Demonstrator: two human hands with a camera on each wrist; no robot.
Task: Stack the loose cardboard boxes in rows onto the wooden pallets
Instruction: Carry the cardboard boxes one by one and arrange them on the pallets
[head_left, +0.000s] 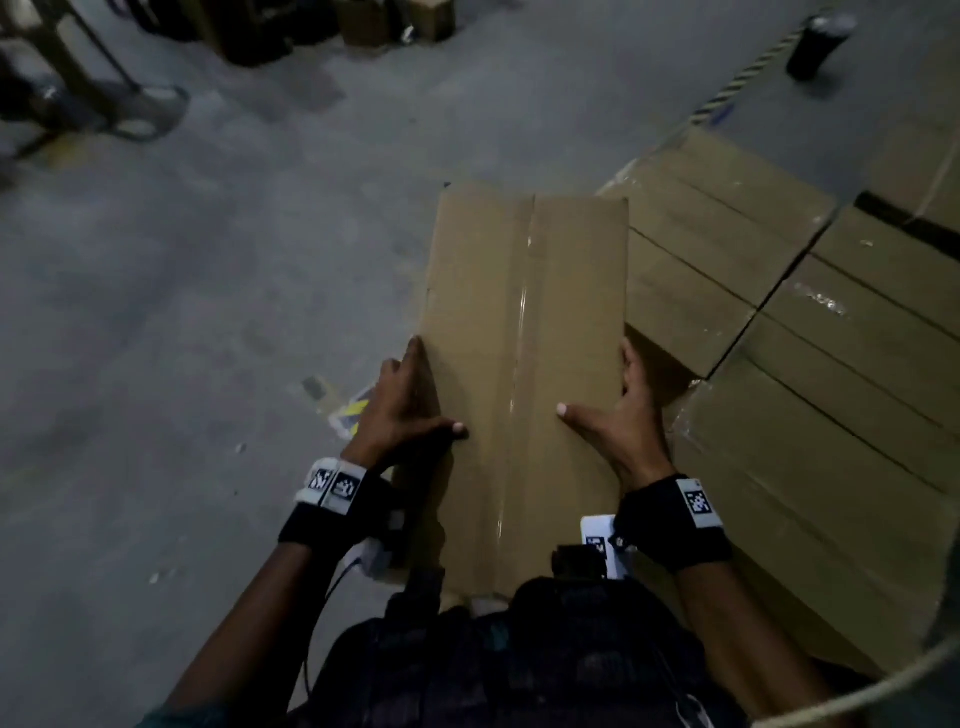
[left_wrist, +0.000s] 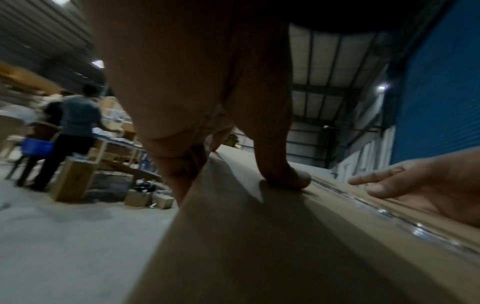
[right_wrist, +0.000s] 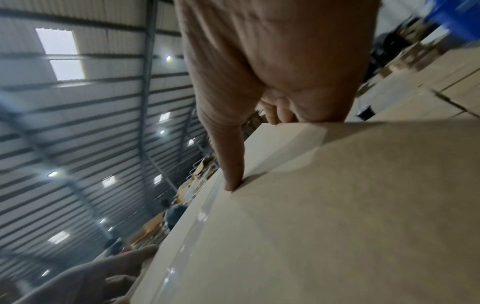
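Note:
A long taped cardboard box (head_left: 524, 364) is held out in front of my chest, above the floor. My left hand (head_left: 402, 402) grips its left edge, thumb on the top face and fingers wrapped down the side (left_wrist: 182, 170). On the opposite edge my right hand (head_left: 621, 410) grips the box the same way, thumb (right_wrist: 231, 164) pressed on top near the tape seam. To the right stands a stack of the same brown boxes (head_left: 810, 332), set in rows, their tops level with the held box. The pallet under them is hidden.
Grey concrete floor (head_left: 208, 286) spreads to the left and ahead. A dark cylinder (head_left: 818, 47) stands at the far right, small boxes (head_left: 395, 21) at the far edge. People work at tables (left_wrist: 75, 131) in the distance. A striped floor marking (head_left: 348, 410) lies beside my left hand.

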